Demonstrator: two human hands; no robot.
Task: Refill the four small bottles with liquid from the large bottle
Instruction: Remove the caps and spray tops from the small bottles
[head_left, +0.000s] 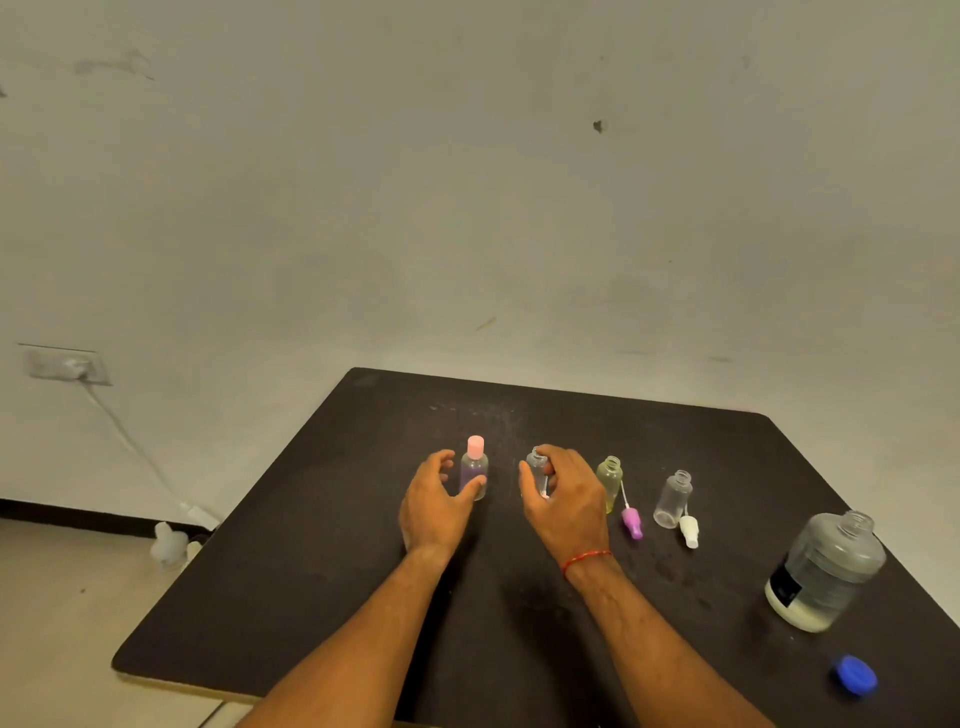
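Four small bottles stand in a row on the black table (363, 545). The leftmost one (474, 467) is clear with a pink cap; my left hand (436, 504) cups around it, thumb touching its front, fingers a little apart from it. My right hand (563, 499) grips the second small clear bottle (536, 460), whose neck is uncapped, with a white piece showing under the fingers. The yellow bottle (609, 480) and another clear bottle (674, 499) stand uncapped. The large bottle (826, 571) stands uncapped at the right, partly filled.
A purple spray cap (632, 522) and a white spray cap (689, 531) lie beside their bottles. A blue lid (856, 674) lies near the table's right front edge. A wall socket (67, 364) with a cable and white objects (169, 543) on the floor are at the left.
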